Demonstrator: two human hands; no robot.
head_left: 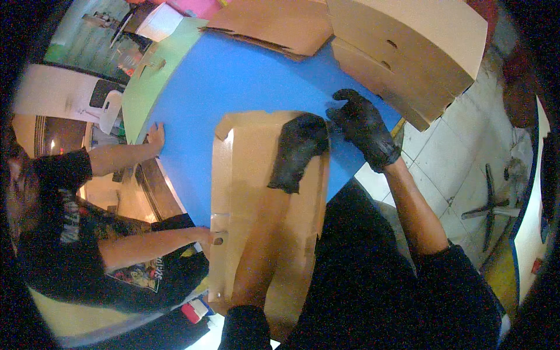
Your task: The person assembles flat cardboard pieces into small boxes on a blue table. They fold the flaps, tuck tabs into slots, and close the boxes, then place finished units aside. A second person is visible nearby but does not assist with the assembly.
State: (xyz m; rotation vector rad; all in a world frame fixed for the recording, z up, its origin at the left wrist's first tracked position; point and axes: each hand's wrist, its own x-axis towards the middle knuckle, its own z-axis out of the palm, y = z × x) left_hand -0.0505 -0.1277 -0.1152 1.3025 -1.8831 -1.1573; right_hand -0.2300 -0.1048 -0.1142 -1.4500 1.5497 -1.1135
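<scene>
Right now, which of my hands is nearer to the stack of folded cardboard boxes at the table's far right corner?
Right. Your right hand is on the blue table just below the stack of boxes; your left hand rests farther away on the flat cardboard sheet.

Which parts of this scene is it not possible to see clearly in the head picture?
- Cardboard sheet: its near end is hidden by the forearm and dark clothing.
- Left hand: the black glove hides its grip.
- Right hand: its fingertips on the blue table are blurred.
- Co-worker's hand: partly behind the sheet's edge.

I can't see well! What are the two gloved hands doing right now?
Left hand: pressing flat on the cardboard sheet, holding nothing.
Right hand: fingers curled at the cardboard sheet's far corner; grip cannot be told.
</scene>
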